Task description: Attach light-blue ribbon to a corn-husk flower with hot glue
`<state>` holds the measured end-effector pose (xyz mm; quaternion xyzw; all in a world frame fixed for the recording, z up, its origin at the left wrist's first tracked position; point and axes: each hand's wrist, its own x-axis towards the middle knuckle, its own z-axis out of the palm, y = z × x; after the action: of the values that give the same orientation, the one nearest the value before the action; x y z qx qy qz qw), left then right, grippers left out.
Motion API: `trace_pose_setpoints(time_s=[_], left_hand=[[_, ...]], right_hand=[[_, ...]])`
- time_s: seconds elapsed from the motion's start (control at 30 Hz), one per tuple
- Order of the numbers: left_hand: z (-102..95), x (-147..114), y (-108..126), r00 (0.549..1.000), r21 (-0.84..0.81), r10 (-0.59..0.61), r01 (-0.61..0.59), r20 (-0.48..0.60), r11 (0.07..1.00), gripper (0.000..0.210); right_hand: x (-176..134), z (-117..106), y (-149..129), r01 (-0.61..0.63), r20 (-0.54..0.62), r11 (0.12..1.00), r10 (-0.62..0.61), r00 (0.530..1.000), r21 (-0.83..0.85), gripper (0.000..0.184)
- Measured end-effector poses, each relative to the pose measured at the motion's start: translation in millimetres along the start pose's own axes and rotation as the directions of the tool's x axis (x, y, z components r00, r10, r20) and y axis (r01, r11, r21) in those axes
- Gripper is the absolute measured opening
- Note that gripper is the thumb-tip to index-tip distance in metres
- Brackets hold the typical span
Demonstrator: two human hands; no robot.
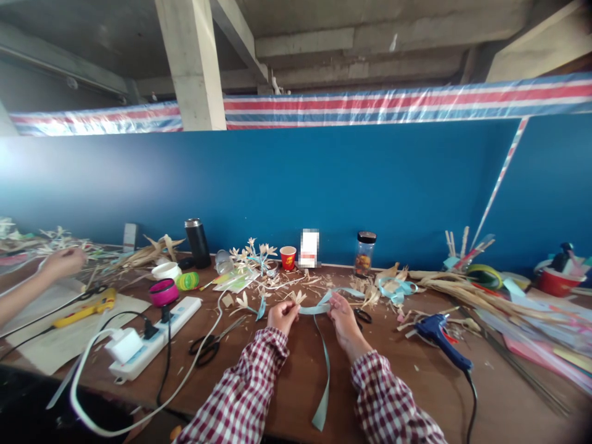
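My left hand (pixel 283 317) is closed in a pinch on a small pale flower (pixel 298 297), seemingly of dried husk. From there a light blue ribbon (pixel 320 404) stretches across to my right hand (pixel 343 317), whose fingers are closed on it. One length of the ribbon hangs down between my forearms and lies toward the front table edge. Just left of my left hand rests another pale flower (pixel 243 301) with a blue-wrapped stem. Black-handled scissors (pixel 364 316) lie partly hidden behind my right hand.
Scissors (pixel 206 349) and a white power strip (pixel 185 314) with cables lie left. A blue glue gun (pixel 444 339) is right. Behind stand finished flowers (pixel 253 254), a red cup (pixel 287 258) and a jar (pixel 365 254). Another person's hand (pixel 65 262) works far left.
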<state>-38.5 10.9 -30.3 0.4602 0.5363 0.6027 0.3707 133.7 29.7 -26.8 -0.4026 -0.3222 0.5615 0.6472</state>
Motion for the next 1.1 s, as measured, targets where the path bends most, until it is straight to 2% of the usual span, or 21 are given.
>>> trace_pose_setpoints(time_s=[0.3,0.53,0.6,0.73,0.83,1.1], left_hand=[[1.9,-3,4,1.0,0.006,0.001,-0.001,-0.028,1.0,0.031],[2.1,-3,4,0.999,0.001,-0.008,0.008,-0.038,1.0,0.027],[2.3,-3,3,0.999,-0.004,-0.011,0.011,-0.037,1.0,0.029],[2.8,-2,1,0.999,-0.018,-0.013,0.013,-0.037,1.0,0.032],[3.0,-1,0,0.999,-0.02,-0.011,0.01,-0.035,1.0,0.032],[0.9,-1,0,1.0,-0.019,-0.009,0.008,-0.011,1.0,0.033]], right_hand=[[-1,0,-2,-0.013,0.007,1.0,0.013,1.0,-0.004,0.049],[-2,2,-5,-0.018,0.017,0.999,0.018,1.0,-0.029,0.037],[-4,2,-6,-0.015,0.035,0.999,0.016,0.999,-0.034,0.031],[-7,2,-9,0.004,0.089,0.999,0.0,0.996,-0.047,0.006],[-10,1,-9,0.026,0.111,0.998,-0.019,0.994,-0.057,0.02],[-11,1,-10,0.065,0.153,0.995,-0.053,0.987,-0.07,0.023]])
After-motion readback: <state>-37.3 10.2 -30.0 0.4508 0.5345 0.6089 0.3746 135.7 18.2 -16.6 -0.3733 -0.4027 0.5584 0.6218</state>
